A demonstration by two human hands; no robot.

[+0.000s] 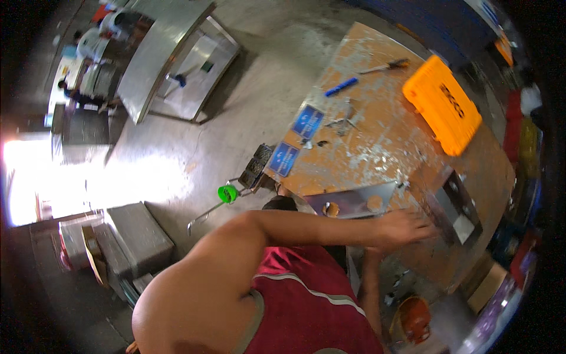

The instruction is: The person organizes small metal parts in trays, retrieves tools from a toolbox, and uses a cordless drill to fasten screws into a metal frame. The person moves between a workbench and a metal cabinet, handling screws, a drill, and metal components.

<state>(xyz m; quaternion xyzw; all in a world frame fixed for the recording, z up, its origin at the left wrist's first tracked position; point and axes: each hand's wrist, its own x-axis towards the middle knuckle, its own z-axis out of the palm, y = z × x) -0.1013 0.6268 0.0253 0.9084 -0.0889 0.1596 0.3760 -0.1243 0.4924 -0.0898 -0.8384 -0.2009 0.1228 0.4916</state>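
Note:
My left hand [405,228] reaches across in front of me, palm down, with its fingers stretched out and a little blurred. Its fingertips are close to a boxy metal piece [453,213] that has cut-out openings and stands at the right part of the worktable; whether they touch it I cannot tell. Just beyond my left forearm lies a flat metal plate [352,202] with round holes, partly covered by the arm. My right forearm comes up from below, and the right hand is hidden behind the left wrist and hand.
The scratched wooden worktable [377,135] bears an orange hard case [445,106], a blue marker [341,87], a slim tool with a dark handle [386,66] and two blue cards [308,122]. An orange bucket [414,318] stands low at right. A steel table [168,59] is farther off.

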